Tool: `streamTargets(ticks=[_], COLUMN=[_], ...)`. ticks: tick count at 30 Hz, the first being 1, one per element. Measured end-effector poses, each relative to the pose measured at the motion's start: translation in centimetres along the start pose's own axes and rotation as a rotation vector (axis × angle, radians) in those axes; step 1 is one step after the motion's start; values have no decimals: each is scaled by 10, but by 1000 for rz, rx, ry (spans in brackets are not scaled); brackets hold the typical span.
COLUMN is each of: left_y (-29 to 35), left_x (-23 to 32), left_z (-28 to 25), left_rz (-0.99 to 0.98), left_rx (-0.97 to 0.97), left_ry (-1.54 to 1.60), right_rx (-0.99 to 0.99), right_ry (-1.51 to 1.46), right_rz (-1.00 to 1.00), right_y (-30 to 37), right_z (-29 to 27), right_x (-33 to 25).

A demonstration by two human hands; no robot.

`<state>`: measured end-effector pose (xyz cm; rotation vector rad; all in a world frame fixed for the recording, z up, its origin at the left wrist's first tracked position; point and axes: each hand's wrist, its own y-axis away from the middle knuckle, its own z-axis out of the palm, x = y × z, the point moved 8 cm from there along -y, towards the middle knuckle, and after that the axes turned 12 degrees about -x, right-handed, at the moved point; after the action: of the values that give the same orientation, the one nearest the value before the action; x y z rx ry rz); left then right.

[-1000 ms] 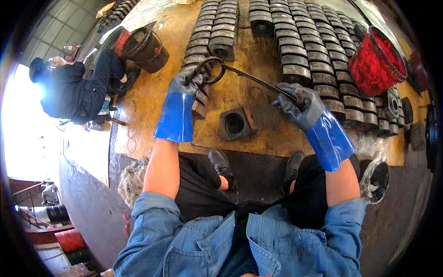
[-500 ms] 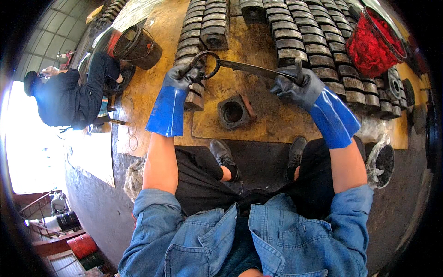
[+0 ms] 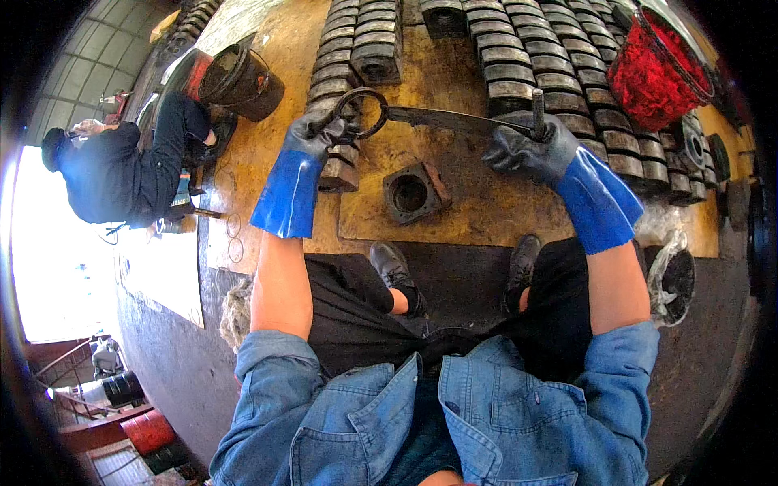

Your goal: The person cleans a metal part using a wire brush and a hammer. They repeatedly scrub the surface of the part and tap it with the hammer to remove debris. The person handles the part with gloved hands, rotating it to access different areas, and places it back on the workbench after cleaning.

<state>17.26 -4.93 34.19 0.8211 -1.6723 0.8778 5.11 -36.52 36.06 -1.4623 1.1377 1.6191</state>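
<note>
Head view: metal ring [image 3: 383,120] is pinched by left hand [image 3: 314,133], flat blade [image 3: 454,121] gripped by right hand [image 3: 541,151], presumably leaving facing edges uncovered.

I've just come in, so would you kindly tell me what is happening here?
The person's gloved left hand holds a dark metal ring, while the gloved right hand grips a flat metal tool, its tip at the ring's side; contact is hard to tell. A square-flanged metal block sits on the stained board, with rows of metal parts beyond.
</note>
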Motion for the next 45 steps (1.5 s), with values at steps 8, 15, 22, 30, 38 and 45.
streamTargets(ticks=[8, 15, 22, 30, 38, 45], left_y=[-4, -5, 1, -3, -14, -23], left_x=[3, -12, -11, -10, -11, -18], left_z=[9, 11, 27, 38, 23, 10], left_rz=[-21, -110, -229, -222, -181, -86], left_rx=[-133, -57, 138, 65, 49, 66], left_ry=[138, 288, 443, 660, 842, 306], right_rx=[-38, -21, -65, -60, 17, 44], right_ry=[9, -61, -319, -268, -470, -774], right_rz=[32, 100, 95, 115, 38, 102], right_y=[2, 3, 0, -2, 8, -6], right_z=[2, 8, 18, 24, 14, 19], right_x=[6, 10, 17, 17, 10, 41])
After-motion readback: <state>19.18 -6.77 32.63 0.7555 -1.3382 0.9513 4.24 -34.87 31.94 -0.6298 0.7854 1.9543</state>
